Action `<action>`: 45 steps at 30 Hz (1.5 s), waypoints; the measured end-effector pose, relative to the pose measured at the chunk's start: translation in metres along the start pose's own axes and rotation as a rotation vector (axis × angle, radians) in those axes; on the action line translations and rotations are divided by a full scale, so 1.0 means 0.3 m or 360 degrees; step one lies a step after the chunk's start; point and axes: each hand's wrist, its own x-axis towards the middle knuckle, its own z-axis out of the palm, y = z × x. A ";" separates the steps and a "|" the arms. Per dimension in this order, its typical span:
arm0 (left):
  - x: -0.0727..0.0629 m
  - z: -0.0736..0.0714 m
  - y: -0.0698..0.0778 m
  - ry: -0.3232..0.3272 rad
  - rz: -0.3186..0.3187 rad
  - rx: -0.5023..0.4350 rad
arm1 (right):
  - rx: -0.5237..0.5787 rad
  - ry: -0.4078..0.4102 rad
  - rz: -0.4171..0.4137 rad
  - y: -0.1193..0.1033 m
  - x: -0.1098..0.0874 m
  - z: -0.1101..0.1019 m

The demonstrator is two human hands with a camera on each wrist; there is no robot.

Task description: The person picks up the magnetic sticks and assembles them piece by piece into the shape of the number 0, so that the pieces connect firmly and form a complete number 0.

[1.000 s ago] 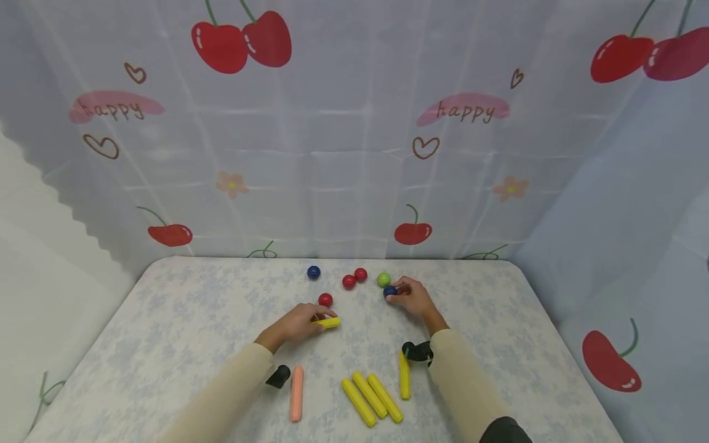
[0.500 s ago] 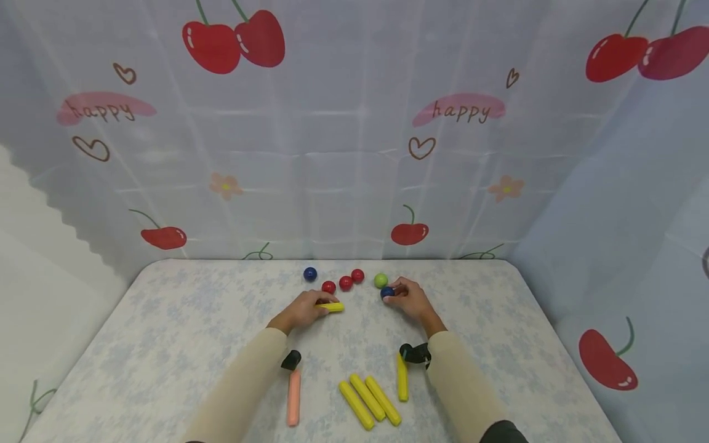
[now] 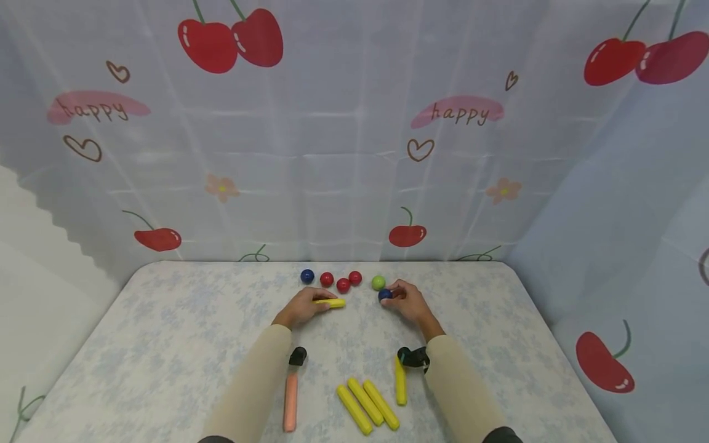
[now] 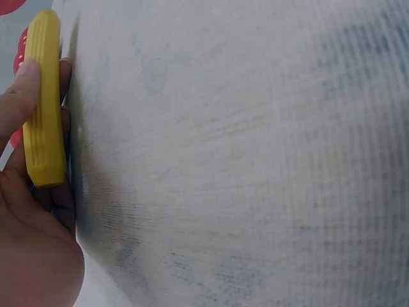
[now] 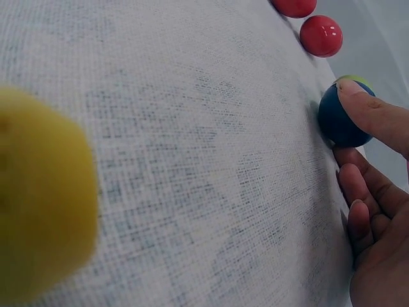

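Observation:
My left hand (image 3: 303, 306) holds a short yellow ribbed stick (image 3: 336, 303) between thumb and fingers, low over the table; the left wrist view shows the thumb pressed along the stick (image 4: 45, 109). In the head view, three red balls (image 3: 327, 279) lie just beyond that hand. My right hand (image 3: 408, 301) pinches a dark blue ball (image 3: 384, 295) at the table surface, its thumb on top of the ball (image 5: 342, 121) in the right wrist view. Right behind it sits a green ball (image 3: 378, 282). Another blue ball (image 3: 307, 276) rests left of the reds.
Nearer the front lie three yellow sticks (image 3: 365, 401) side by side. One more yellow stick (image 3: 400, 384) is by the right wrist camera (image 3: 412, 357). A peach stick (image 3: 290, 403) lies near the left sleeve. A cherry-print curtain (image 3: 332, 154) hangs behind the table (image 3: 183, 344).
The left hand has moved forward with its yellow stick. The nearest red ball has rolled away toward the back, ending beside the other reds. My right hand stays on the blue ball.

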 end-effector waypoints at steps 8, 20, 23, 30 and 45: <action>0.008 0.004 -0.004 0.0025 -0.0003 -0.0005 | 0.0032 0.0003 -0.0021 0.010 0.000 -0.003; -0.010 -0.004 0.005 0.0044 -0.0033 -0.0039 | 0.0281 -0.0142 -0.0020 -0.016 -0.029 0.020; -0.010 -0.004 0.003 0.0032 -0.0026 -0.0026 | 0.0334 -0.0167 0.0029 -0.027 -0.033 0.049; 0.000 -0.004 -0.007 -0.0015 -0.0057 -0.0033 | 0.0388 -0.0195 0.0066 -0.075 -0.035 0.108; 0.000 -0.003 0.004 -0.0014 -0.0071 -0.0047 | 0.0370 -0.0221 0.0027 -0.119 0.001 0.195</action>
